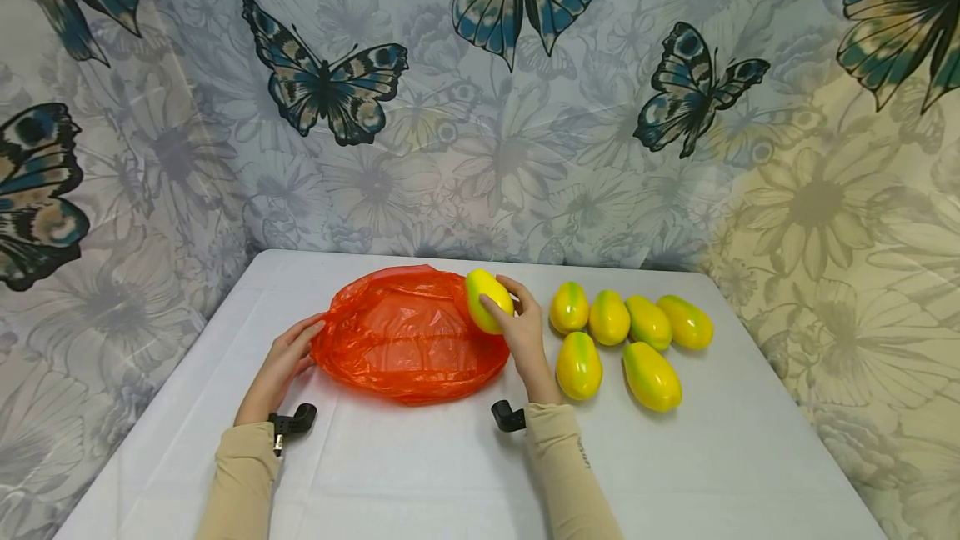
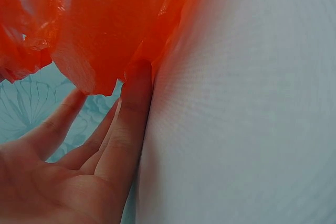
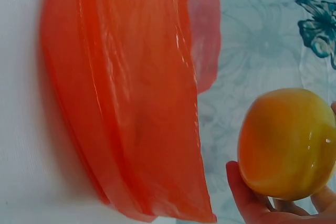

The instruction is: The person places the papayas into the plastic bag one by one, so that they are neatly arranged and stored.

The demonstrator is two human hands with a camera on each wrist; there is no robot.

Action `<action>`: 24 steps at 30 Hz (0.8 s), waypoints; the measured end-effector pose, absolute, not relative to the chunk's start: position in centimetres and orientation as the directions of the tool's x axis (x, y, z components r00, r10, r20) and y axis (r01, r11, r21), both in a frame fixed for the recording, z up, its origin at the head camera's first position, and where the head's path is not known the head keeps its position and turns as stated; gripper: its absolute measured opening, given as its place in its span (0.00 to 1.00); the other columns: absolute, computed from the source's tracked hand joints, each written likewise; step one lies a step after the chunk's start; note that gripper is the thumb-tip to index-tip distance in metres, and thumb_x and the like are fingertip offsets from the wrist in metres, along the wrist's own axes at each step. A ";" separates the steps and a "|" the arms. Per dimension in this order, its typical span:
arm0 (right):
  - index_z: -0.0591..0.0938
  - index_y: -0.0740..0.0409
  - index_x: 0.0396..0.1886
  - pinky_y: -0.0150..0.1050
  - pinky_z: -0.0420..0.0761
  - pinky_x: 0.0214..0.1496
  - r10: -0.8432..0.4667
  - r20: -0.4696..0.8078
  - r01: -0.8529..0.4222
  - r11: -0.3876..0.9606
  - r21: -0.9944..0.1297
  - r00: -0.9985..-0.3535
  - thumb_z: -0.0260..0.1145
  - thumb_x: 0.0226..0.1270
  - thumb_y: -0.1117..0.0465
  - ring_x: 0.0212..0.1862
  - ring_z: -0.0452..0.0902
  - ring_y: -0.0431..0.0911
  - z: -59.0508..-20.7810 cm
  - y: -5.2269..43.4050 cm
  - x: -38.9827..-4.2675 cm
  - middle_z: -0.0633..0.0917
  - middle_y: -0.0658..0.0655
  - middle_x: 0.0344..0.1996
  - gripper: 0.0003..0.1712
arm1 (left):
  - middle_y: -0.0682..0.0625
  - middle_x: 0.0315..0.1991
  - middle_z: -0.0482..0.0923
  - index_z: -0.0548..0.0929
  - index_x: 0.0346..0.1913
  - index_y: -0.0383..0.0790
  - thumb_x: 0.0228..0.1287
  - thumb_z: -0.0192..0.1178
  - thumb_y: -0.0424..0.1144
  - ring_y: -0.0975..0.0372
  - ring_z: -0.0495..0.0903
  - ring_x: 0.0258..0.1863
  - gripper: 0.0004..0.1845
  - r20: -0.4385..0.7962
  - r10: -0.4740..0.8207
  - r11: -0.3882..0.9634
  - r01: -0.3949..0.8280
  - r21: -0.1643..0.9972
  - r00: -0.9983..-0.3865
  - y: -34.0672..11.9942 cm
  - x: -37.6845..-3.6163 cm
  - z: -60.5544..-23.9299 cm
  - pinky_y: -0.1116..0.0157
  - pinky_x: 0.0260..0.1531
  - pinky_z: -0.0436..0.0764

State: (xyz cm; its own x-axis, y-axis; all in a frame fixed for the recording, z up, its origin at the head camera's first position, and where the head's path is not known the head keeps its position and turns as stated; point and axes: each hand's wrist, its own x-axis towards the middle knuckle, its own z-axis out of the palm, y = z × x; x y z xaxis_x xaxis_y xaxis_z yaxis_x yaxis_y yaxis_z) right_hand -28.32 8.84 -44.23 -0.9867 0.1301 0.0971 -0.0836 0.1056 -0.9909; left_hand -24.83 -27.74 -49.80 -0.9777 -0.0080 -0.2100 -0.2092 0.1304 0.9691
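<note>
An orange-red plastic bag [image 1: 408, 332] lies on the white table with its mouth spread wide. At the bag's left edge, my left hand [image 1: 288, 354] holds the rim at the fingertips; the plastic partly covers one fingertip in the left wrist view. My right hand [image 1: 522, 332] grips a glossy yellow mango [image 1: 487, 300] with a green tint, thumb on the near side. That mango is raised at the bag's right rim. In the right wrist view the mango [image 3: 286, 142] is beside the bag [image 3: 136, 103], with a gap between them.
To the right of my right hand, several more mangoes [image 1: 579, 366] lie loosely grouped on the white table [image 1: 420, 473]. A grey floral cloth [image 1: 517, 165] printed with butterflies hangs behind and along both sides of the table.
</note>
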 end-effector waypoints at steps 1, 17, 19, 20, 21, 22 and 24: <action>0.79 0.48 0.61 0.39 0.76 0.55 0.129 0.099 -0.085 0.106 -0.991 -0.987 0.73 0.59 0.52 0.57 0.72 0.52 -44.3 8.7 -28.4 0.77 0.53 0.62 0.29 | 0.44 0.73 0.59 0.57 0.76 0.46 0.72 0.47 0.61 0.80 0.75 0.45 0.37 -0.210 -0.007 0.131 -0.209 0.969 -0.978 -27.7 -24.8 -49.8 0.75 0.44 0.77; 0.78 0.52 0.63 0.43 0.76 0.59 0.079 0.109 -0.102 0.088 -0.991 -0.991 0.73 0.60 0.55 0.57 0.73 0.51 -44.6 6.3 -28.0 0.78 0.56 0.61 0.30 | 0.44 0.73 0.58 0.57 0.76 0.47 0.72 0.47 0.62 0.80 0.75 0.46 0.37 -0.213 -0.008 0.141 -0.212 0.967 -0.977 -27.7 -24.9 -49.8 0.75 0.44 0.77; 0.77 0.53 0.63 0.43 0.77 0.59 0.068 0.114 -0.108 0.081 -0.991 -0.991 0.72 0.61 0.56 0.57 0.73 0.51 -44.7 5.9 -28.0 0.78 0.58 0.60 0.30 | 0.44 0.73 0.58 0.57 0.76 0.46 0.72 0.47 0.62 0.80 0.75 0.46 0.37 -0.210 -0.008 0.142 -0.209 0.968 -0.978 -27.6 -24.9 -49.8 0.75 0.44 0.77; 0.77 0.53 0.63 0.43 0.77 0.59 0.062 0.115 -0.110 0.077 -0.991 -0.991 0.72 0.61 0.56 0.57 0.73 0.51 -44.7 5.8 -28.0 0.78 0.58 0.61 0.30 | 0.44 0.73 0.58 0.57 0.76 0.46 0.71 0.47 0.62 0.80 0.75 0.46 0.38 -0.210 -0.009 0.141 -0.209 0.968 -0.978 -27.6 -24.9 -49.8 0.75 0.44 0.77; 0.77 0.54 0.63 0.43 0.77 0.58 0.056 0.114 -0.110 0.074 -0.991 -0.992 0.73 0.61 0.56 0.57 0.73 0.51 -44.7 5.6 -28.0 0.78 0.58 0.60 0.30 | 0.44 0.73 0.58 0.57 0.76 0.46 0.71 0.47 0.63 0.80 0.75 0.46 0.38 -0.210 -0.008 0.142 -0.209 0.968 -0.978 -27.7 -24.9 -49.8 0.75 0.44 0.77; 0.77 0.53 0.63 0.43 0.78 0.58 0.054 0.114 -0.109 0.077 -0.991 -0.992 0.73 0.61 0.56 0.56 0.73 0.51 -44.7 5.4 -28.0 0.78 0.58 0.60 0.30 | 0.44 0.73 0.58 0.57 0.76 0.46 0.71 0.47 0.63 0.81 0.75 0.46 0.38 -0.210 -0.008 0.143 -0.209 0.967 -0.978 -27.7 -24.9 -49.8 0.75 0.44 0.77; 0.78 0.52 0.63 0.42 0.79 0.56 0.051 0.110 -0.106 0.087 -0.991 -0.993 0.73 0.60 0.55 0.55 0.74 0.51 -44.7 5.1 -28.0 0.79 0.57 0.59 0.30 | 0.44 0.74 0.58 0.57 0.76 0.46 0.71 0.47 0.63 0.81 0.74 0.46 0.38 -0.208 -0.008 0.145 -0.207 0.967 -0.978 -27.7 -24.9 -49.8 0.75 0.44 0.77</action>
State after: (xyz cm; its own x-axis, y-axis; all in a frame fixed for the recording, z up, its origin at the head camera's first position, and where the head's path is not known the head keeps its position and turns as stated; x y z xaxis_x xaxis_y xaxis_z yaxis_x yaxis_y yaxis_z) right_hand -28.00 5.08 -44.73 -0.9926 0.0508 0.1104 -0.1058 0.0870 -0.9906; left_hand -24.90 -27.65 -49.82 -0.9780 -0.0080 -0.2084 -0.2074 0.1448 0.9675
